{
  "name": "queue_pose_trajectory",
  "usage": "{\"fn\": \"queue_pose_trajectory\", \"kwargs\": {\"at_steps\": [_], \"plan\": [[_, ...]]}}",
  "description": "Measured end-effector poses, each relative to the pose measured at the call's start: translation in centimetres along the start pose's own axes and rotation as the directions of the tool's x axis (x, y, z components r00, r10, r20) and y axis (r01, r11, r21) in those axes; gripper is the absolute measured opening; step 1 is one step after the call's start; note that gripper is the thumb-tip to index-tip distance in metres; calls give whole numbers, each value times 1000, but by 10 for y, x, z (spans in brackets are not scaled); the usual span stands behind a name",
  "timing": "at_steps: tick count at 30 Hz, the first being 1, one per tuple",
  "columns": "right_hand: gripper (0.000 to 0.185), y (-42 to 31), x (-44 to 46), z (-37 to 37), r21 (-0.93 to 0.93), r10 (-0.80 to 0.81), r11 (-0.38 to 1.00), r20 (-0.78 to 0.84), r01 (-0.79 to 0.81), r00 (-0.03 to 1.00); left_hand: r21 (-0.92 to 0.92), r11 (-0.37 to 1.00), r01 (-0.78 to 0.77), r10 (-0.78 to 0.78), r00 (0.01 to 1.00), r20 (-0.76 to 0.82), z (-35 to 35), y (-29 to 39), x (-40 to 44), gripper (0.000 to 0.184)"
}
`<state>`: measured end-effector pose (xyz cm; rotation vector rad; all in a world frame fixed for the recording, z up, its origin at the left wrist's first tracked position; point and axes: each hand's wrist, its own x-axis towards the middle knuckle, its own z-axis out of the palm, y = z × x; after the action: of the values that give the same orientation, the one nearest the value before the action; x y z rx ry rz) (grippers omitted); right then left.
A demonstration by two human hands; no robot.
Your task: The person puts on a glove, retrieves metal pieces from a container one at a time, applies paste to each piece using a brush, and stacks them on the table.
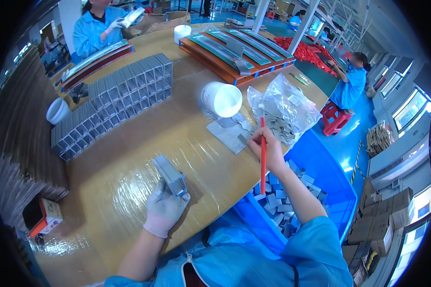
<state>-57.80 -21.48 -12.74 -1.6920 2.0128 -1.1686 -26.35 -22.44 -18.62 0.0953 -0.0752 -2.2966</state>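
Observation:
My left hand (pixel 166 206), in a pale glove, is closed around a small grey rectangular box (pixel 168 173) above the table. My right hand (pixel 269 149) is bare and grips a long red-handled brush (pixel 263 165), its pale tip pointing away from me. A small grey piece (pixel 243 138) shows at the fingertips of that hand; whether it is held too, I cannot tell. Just beyond the right hand lie a flat grey sheet (pixel 225 137) and a clear plastic bag (pixel 287 103) with grey pieces. Beside them stands a white tub (pixel 222 99).
Grey boxes (pixel 115 93) are stacked in rows at the left of the table (pixel 129 177). A blue bin (pixel 337 193) full of small grey pieces stands below my right arm. Orange racks (pixel 234 52) are at the back. Co-workers (pixel 93 31) sit across and to the right.

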Motion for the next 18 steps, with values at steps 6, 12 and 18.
{"fn": "queue_pose_trajectory", "kwargs": {"at_steps": [6, 12, 18], "plan": [[16, -2, -33, 8, 70, -60, 996, 116, 52, 991, 317, 943, -101, 111, 994, -12, -2, -2, -2, 36], [18, 9, -53, 10, -224, -322, 924, -17, 310, 947, 262, 962, -83, 85, 996, 3, -6, 0, -1, 34], [17, 21, -69, 18, -271, -315, 919, -69, 286, 947, 80, 996, -26, 24, 999, 23, -2, 0, 0, 32]]}}
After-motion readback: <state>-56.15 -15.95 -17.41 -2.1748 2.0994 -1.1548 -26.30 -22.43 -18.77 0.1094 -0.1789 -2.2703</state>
